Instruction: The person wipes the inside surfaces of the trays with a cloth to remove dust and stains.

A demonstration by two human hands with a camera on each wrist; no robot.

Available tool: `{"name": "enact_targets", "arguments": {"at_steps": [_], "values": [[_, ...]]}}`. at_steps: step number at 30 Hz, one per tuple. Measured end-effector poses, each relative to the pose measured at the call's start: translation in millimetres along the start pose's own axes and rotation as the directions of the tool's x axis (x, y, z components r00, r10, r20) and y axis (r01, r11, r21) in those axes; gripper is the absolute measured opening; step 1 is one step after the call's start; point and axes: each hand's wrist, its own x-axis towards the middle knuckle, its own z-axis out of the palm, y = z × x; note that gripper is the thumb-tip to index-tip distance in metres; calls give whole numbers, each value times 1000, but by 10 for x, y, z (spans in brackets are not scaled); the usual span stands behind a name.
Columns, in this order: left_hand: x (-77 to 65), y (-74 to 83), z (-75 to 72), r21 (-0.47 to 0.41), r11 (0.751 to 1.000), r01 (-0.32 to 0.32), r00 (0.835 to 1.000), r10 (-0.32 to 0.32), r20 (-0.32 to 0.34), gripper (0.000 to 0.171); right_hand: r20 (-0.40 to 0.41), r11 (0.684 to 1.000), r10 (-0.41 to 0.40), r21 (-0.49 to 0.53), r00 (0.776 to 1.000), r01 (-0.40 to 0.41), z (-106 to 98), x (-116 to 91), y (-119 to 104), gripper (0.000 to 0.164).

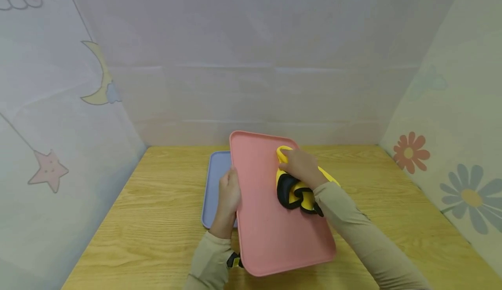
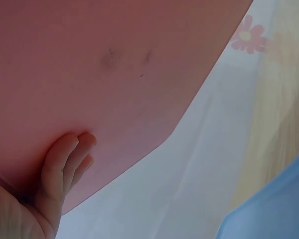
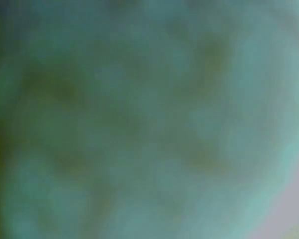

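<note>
Pink tray, tilted above the bench, should handle light, stiff and slightly slippery, best held by its rim; left hand has its grip round one long edge, right hand pinches soft yellow-and-black cloth against it.

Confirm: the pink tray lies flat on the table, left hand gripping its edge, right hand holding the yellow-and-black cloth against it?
Not flat: the pink tray is tilted up, its underside showing in the left wrist view. The left hand does grip its edge; the right hand holds the yellow-and-black cloth against it.
</note>
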Motion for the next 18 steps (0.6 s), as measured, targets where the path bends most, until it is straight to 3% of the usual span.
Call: {"name": "enact_targets", "arguments": {"at_steps": [8, 18], "values": [[11, 57, -27, 3, 1000, -10, 1000, 10, 7, 38, -1, 997, 68, 21, 998, -68, -25, -6, 305, 53], [-3, 49, -12, -11, 999, -32, 999, 32, 27, 40, -15, 992, 52, 113, 999, -50, 45, 2, 338, 54]]}}
